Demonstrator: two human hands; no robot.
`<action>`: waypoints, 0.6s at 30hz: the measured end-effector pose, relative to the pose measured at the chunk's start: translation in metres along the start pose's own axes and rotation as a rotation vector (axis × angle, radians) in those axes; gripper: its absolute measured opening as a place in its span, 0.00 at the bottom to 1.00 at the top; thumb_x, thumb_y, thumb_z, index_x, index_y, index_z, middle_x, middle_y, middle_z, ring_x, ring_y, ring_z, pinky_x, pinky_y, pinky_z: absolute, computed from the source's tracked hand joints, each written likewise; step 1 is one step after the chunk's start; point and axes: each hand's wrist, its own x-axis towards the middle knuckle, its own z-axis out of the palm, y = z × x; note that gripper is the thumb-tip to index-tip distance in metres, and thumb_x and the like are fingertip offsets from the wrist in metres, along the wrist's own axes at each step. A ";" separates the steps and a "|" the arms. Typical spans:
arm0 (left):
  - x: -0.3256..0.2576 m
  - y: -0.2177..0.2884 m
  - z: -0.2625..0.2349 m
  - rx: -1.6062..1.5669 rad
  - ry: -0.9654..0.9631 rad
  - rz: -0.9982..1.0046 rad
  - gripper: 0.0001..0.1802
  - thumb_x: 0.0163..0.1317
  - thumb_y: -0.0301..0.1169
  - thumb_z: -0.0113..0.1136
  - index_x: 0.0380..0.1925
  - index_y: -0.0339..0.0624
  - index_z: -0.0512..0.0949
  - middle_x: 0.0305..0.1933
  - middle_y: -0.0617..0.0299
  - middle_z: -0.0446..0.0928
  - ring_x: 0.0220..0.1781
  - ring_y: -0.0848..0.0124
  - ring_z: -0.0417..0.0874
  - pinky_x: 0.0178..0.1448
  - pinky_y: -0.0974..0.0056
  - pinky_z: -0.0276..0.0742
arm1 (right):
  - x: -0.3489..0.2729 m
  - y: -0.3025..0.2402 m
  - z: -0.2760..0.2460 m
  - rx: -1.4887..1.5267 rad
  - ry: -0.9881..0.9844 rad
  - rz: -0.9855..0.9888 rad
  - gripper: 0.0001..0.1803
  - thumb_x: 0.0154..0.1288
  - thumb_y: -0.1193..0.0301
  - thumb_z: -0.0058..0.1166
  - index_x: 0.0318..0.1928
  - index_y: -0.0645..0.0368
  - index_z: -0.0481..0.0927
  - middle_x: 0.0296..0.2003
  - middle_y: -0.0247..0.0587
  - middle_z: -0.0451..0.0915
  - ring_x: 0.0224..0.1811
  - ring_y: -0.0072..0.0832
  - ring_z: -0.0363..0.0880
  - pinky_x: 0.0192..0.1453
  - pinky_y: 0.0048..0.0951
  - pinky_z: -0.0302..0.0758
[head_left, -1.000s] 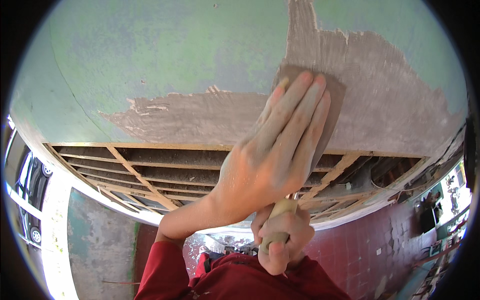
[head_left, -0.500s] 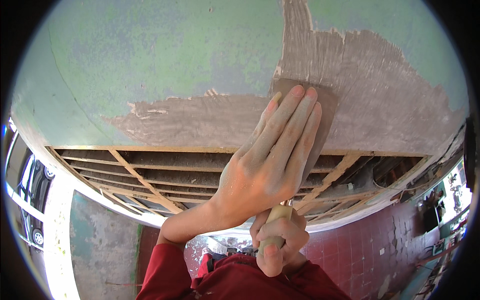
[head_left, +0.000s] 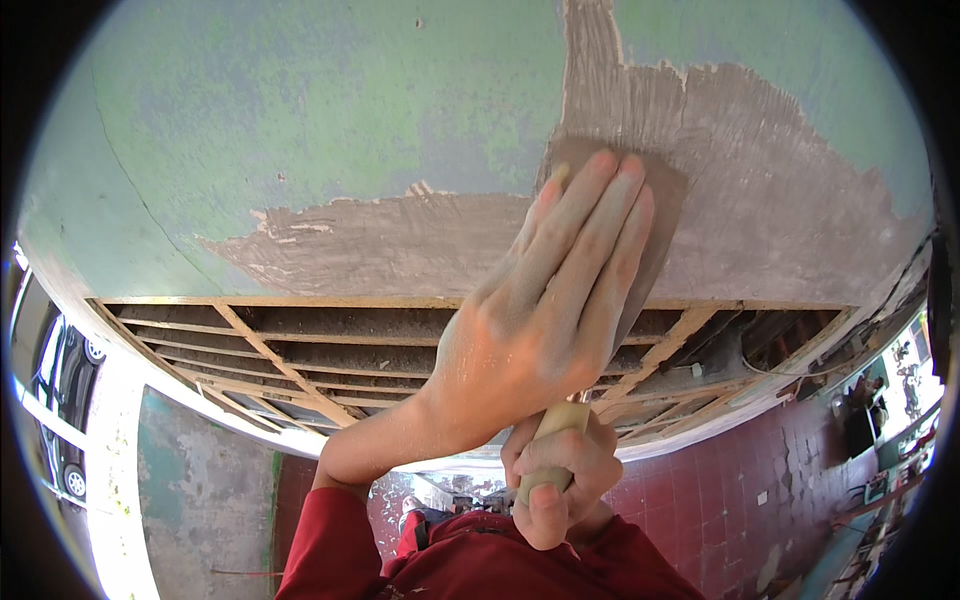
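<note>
Daylight burns out to white along the ground strip (head_left: 118, 490) at far left and flares through an opening (head_left: 915, 365) at far right, while softer, even light covers the green surface (head_left: 330, 110) and my left hand (head_left: 530, 320), its fingertips (head_left: 602, 166) slightly blurred; shadow fills the gaps between wooden slats (head_left: 340, 338), and my fisheye view curves straight edges inside a black rim

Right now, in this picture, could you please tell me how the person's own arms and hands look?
Both arms wear red: the left sleeve stops short of the wrist, leaving the forearm bare, and the right sleeve shows only partly. The left hand and the right hand wear no gloves. Powdery dust marks the left hand's long, straight fingers.
</note>
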 end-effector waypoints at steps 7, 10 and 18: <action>0.000 0.001 0.000 0.027 -0.003 0.014 0.29 0.50 0.21 0.66 0.57 0.27 0.78 0.62 0.45 0.78 0.67 0.49 0.78 0.67 0.48 0.80 | 0.005 -0.003 -0.003 0.058 -0.031 -0.007 0.08 0.46 0.68 0.53 0.21 0.62 0.75 0.13 0.36 0.70 0.12 0.28 0.69 0.17 0.27 0.68; -0.004 0.000 0.003 0.043 -0.005 0.034 0.28 0.51 0.22 0.63 0.56 0.26 0.78 0.62 0.44 0.78 0.67 0.50 0.78 0.68 0.48 0.79 | 0.005 -0.004 -0.004 0.026 -0.045 -0.025 0.08 0.49 0.68 0.54 0.22 0.61 0.75 0.13 0.35 0.71 0.12 0.28 0.69 0.17 0.27 0.69; 0.001 0.002 -0.003 0.020 -0.021 0.017 0.29 0.52 0.21 0.65 0.57 0.26 0.77 0.61 0.45 0.79 0.68 0.50 0.78 0.68 0.48 0.79 | -0.006 0.000 -0.008 -0.030 -0.016 -0.044 0.10 0.49 0.65 0.55 0.26 0.59 0.79 0.14 0.37 0.73 0.13 0.31 0.72 0.19 0.29 0.72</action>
